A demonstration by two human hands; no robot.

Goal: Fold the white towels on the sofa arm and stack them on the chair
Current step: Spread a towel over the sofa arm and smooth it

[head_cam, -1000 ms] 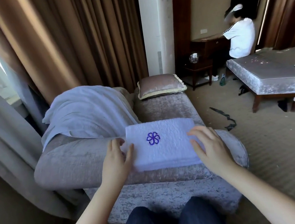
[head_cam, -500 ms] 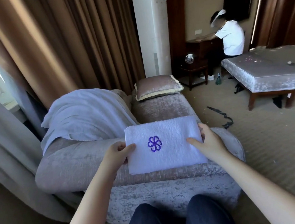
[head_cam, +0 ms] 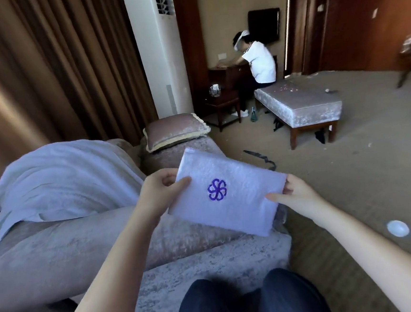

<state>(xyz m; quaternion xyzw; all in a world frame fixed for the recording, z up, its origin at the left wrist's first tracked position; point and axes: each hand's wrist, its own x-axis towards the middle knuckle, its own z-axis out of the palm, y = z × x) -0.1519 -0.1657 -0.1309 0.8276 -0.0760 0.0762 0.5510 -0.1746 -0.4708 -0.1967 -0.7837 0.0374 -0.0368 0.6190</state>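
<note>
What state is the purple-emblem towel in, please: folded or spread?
Folded: the towel is a compact rectangle, pinched at its ends by left hand and right hand.

White towel (head_cam: 230, 198) (purple flower emblem (head_cam: 217, 189))

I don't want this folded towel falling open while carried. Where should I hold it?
Probably at its two short ends, one grip from each side, as the left hand and right hand pinch the folded towel: it is a flat, limp rectangle that would sag from one end.

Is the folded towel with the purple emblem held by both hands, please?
Yes, the left hand and the right hand each pinch one end of the folded towel.
</note>
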